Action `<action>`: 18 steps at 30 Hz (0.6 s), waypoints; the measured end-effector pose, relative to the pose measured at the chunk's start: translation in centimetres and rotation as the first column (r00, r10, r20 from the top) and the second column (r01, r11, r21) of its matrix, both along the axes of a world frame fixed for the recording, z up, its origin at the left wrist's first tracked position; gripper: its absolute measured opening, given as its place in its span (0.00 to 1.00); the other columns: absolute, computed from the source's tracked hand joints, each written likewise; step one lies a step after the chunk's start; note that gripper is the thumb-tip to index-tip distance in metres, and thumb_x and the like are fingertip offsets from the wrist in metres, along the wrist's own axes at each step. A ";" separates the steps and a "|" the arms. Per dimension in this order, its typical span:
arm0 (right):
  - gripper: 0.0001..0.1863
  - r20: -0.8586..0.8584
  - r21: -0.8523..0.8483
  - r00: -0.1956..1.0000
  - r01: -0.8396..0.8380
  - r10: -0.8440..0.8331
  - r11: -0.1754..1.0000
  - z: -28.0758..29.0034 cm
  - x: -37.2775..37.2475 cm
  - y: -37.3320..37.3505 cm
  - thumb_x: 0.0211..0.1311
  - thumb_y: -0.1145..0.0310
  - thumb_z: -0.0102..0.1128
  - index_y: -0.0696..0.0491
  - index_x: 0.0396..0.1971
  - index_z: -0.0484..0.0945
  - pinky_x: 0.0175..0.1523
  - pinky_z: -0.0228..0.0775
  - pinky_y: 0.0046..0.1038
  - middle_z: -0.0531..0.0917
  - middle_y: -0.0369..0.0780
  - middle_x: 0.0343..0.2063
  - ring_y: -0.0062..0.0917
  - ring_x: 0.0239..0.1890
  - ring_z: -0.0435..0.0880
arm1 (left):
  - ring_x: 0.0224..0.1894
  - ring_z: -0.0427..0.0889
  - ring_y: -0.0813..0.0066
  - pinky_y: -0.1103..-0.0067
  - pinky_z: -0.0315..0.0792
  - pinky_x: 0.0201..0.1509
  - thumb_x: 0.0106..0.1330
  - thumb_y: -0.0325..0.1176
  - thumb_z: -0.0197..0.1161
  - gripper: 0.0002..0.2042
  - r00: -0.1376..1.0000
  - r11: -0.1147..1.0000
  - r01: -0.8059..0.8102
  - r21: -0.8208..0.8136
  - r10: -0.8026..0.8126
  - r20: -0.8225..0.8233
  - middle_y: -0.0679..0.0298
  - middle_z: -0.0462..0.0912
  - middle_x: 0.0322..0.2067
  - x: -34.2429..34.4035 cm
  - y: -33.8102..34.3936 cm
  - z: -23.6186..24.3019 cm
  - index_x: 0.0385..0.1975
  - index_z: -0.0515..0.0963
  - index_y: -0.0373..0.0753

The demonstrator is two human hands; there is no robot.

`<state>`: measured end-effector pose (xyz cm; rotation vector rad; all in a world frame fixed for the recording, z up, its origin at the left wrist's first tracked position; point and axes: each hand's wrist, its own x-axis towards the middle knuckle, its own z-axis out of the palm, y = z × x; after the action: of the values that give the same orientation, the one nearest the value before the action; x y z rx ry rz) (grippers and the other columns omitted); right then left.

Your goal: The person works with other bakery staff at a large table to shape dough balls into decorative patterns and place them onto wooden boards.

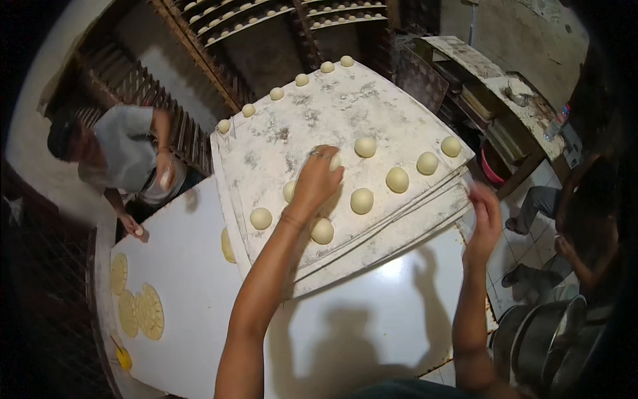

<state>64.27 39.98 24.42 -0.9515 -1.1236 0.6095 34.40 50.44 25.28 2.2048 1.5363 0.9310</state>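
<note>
A stack of floured boards (292, 123) lies on the white table, its top board set with round pale dough balls. My left hand (319, 178) reaches over the middle of that board, its fingers closed around a dough ball (335, 161) that is partly hidden. Around it sit other balls, such as one just beyond (365, 147), one at the near edge (322, 231) and one peeking out beside my wrist (289, 191). At the boards' right corner is my right hand (485, 216), fingers extended and slightly blurred, with nothing visible in it. A row of smaller balls (276, 94) runs along the far edge.
Flattened dough rounds (149, 311) lie on the white table (199, 279) at left. Across from them another person (133, 149) handles dough. Racks of dough balls (246, 18) stand behind. To the right are a cluttered bench (488, 73), a seated person (585, 226) and large metal pans (545, 339).
</note>
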 end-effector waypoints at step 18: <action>0.13 0.149 -0.568 0.702 -0.516 0.697 0.641 -7.4 -19.0 -19.7 0.68 0.67 0.45 0.61 0.40 0.74 0.48 0.66 0.24 0.77 0.39 0.37 0.22 0.39 0.74 | 0.48 0.74 0.75 0.77 0.67 0.54 0.65 0.29 0.55 0.13 0.344 0.633 -0.213 -0.744 0.762 0.549 0.61 0.76 0.46 -17.8 -55.7 -16.4 0.49 0.70 0.34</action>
<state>45.23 20.23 17.06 -1.1286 -1.7031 1.3896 16.62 -5.30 8.90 0.5402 1.6447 1.2347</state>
